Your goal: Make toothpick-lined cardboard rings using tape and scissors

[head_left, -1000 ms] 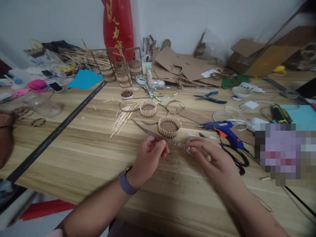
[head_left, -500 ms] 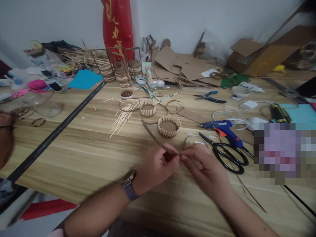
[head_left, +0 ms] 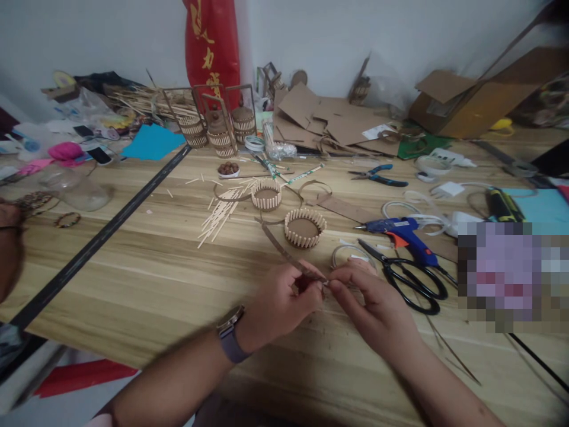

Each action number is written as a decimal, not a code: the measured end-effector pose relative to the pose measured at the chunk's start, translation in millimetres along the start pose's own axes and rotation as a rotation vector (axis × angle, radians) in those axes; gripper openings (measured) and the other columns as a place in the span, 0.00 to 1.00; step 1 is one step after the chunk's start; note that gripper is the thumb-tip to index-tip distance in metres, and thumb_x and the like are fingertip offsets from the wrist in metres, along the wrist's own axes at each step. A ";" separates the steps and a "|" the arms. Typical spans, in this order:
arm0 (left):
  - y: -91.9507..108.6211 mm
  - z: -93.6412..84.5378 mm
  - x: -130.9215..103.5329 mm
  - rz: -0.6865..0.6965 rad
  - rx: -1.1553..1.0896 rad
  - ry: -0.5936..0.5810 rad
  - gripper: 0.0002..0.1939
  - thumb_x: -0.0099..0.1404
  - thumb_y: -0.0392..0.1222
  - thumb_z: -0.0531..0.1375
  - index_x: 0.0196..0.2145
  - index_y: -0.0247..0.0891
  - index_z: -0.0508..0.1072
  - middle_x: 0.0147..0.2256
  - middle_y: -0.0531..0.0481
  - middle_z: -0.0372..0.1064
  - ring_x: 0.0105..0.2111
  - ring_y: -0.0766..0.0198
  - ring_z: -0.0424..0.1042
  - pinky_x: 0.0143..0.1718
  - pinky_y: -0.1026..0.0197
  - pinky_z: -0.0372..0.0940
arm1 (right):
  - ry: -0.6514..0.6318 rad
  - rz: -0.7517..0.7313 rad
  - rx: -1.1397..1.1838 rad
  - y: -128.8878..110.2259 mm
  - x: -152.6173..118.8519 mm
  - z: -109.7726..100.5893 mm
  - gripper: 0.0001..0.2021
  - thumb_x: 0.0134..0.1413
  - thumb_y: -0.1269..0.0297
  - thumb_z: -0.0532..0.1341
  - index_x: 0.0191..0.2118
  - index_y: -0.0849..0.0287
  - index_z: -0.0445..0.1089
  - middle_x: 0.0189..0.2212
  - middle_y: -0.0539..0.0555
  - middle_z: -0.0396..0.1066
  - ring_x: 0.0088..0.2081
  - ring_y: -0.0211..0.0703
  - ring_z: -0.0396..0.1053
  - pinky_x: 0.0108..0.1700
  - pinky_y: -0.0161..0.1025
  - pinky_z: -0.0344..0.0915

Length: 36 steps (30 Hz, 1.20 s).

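Note:
My left hand (head_left: 284, 299) and my right hand (head_left: 371, 302) meet fingertip to fingertip low over the wooden table (head_left: 146, 279). Both pinch the near end of a thin brown cardboard strip (head_left: 280, 246), which runs up and to the left from my fingers. Just beyond them stand two small round baskets of short sticks, one near (head_left: 304, 227) and one farther (head_left: 267, 195). A roll of clear tape (head_left: 349, 256) lies right behind my right hand.
Black scissors (head_left: 411, 279) and a blue glue gun (head_left: 400, 232) lie to the right, blue pliers (head_left: 380, 175) farther back. Loose sticks (head_left: 220, 214) are scattered left of the baskets. Cardboard scraps (head_left: 338, 121) and finished stick baskets (head_left: 220, 124) crowd the back. Another person's arm (head_left: 9, 246) shows at far left.
My right hand left the tape roll and came to my left hand. Both drew nearer to me and now pinch the strip's end together; the strip swung along.

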<state>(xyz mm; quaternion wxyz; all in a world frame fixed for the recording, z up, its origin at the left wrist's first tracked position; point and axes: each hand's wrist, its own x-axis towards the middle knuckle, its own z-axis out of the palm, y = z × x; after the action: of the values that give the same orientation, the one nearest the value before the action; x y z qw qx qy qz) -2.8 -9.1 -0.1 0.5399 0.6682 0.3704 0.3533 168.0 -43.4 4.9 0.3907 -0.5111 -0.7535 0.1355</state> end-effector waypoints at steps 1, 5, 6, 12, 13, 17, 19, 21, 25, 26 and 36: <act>0.5 -0.3 0.2 0.001 0.000 0.003 0.05 0.60 0.36 0.58 0.33 0.35 0.73 0.26 0.52 0.70 0.26 0.68 0.68 0.25 0.69 0.61 | 0.007 -0.002 0.002 -0.2 0.3 -0.3 0.10 0.64 0.67 0.55 0.29 0.54 0.66 0.22 0.47 0.66 0.27 0.40 0.63 0.33 0.40 0.60; 1.4 -0.9 0.6 0.008 0.024 0.022 0.04 0.60 0.38 0.59 0.31 0.35 0.72 0.24 0.53 0.68 0.25 0.68 0.66 0.26 0.68 0.61 | 0.021 -0.033 -0.007 0.0 0.9 -1.2 0.09 0.63 0.70 0.56 0.30 0.54 0.66 0.22 0.45 0.66 0.26 0.39 0.63 0.34 0.39 0.60; 1.2 -0.9 0.7 0.012 0.033 0.028 0.05 0.60 0.39 0.59 0.30 0.35 0.71 0.23 0.54 0.67 0.24 0.68 0.65 0.26 0.67 0.60 | 0.017 -0.039 -0.012 0.5 0.6 -1.1 0.09 0.63 0.70 0.56 0.30 0.54 0.66 0.22 0.45 0.66 0.26 0.39 0.63 0.34 0.39 0.60; -2.4 -0.2 0.7 0.015 0.076 0.085 0.11 0.64 0.42 0.57 0.26 0.36 0.68 0.23 0.53 0.66 0.25 0.67 0.66 0.28 0.66 0.60 | 0.226 -0.103 -0.230 1.6 -6.1 2.0 0.02 0.61 0.68 0.59 0.39 0.54 0.67 0.34 0.52 0.71 0.37 0.46 0.68 0.41 0.45 0.61; -3.0 0.1 0.6 0.006 0.078 0.094 0.11 0.64 0.43 0.57 0.26 0.36 0.68 0.23 0.53 0.66 0.25 0.67 0.66 0.27 0.66 0.60 | 0.273 -0.130 -0.291 0.3 -7.4 2.5 0.02 0.60 0.68 0.60 0.39 0.54 0.67 0.34 0.53 0.71 0.38 0.48 0.68 0.42 0.47 0.60; -4.3 1.6 0.1 0.000 0.060 0.088 0.12 0.66 0.44 0.56 0.28 0.35 0.70 0.24 0.52 0.68 0.25 0.66 0.67 0.27 0.66 0.60 | 0.318 -0.163 -0.407 -5.8 -10.1 5.7 0.03 0.60 0.70 0.61 0.37 0.53 0.69 0.32 0.53 0.70 0.35 0.47 0.66 0.41 0.48 0.55; -4.2 2.0 -0.5 0.025 0.070 0.066 0.12 0.66 0.44 0.56 0.29 0.35 0.71 0.25 0.52 0.68 0.26 0.67 0.68 0.28 0.66 0.61 | 0.302 -0.138 -0.388 -6.7 -10.5 7.8 0.03 0.60 0.70 0.60 0.37 0.53 0.69 0.33 0.52 0.70 0.36 0.47 0.66 0.41 0.48 0.54; -3.8 2.2 -1.2 0.071 0.114 0.063 0.11 0.67 0.42 0.56 0.29 0.35 0.72 0.26 0.52 0.69 0.27 0.67 0.68 0.30 0.66 0.61 | 0.288 -0.113 -0.358 -5.5 -11.0 9.6 0.03 0.61 0.69 0.60 0.37 0.53 0.70 0.33 0.52 0.70 0.36 0.47 0.66 0.41 0.47 0.54; -3.3 2.0 -2.3 0.159 0.196 0.066 0.09 0.67 0.39 0.56 0.31 0.34 0.74 0.27 0.51 0.72 0.29 0.66 0.71 0.33 0.66 0.62 | 0.265 -0.081 -0.310 -2.0 -12.4 10.7 0.03 0.60 0.68 0.60 0.37 0.53 0.71 0.32 0.51 0.71 0.36 0.47 0.67 0.41 0.47 0.55; -3.4 1.8 -2.3 0.170 0.207 0.062 0.09 0.67 0.39 0.56 0.32 0.34 0.74 0.28 0.51 0.73 0.29 0.66 0.71 0.34 0.66 0.62 | 0.262 -0.071 -0.298 -1.6 -12.7 10.5 0.03 0.60 0.67 0.60 0.37 0.53 0.71 0.32 0.51 0.71 0.36 0.46 0.67 0.41 0.47 0.55; -4.4 1.8 -1.2 0.241 0.319 0.054 0.07 0.66 0.36 0.57 0.34 0.34 0.75 0.30 0.49 0.75 0.31 0.64 0.73 0.35 0.65 0.62 | 0.215 -0.036 -0.263 0.9 -13.0 9.7 0.04 0.60 0.65 0.60 0.35 0.54 0.72 0.32 0.51 0.71 0.37 0.46 0.68 0.41 0.46 0.55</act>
<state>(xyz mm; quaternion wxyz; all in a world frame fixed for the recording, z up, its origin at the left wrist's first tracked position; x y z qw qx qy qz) -2.3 -10.3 -4.7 0.3709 0.7749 0.3533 0.3704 163.8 -52.6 -7.9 0.4011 -0.5557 -0.7277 -0.0269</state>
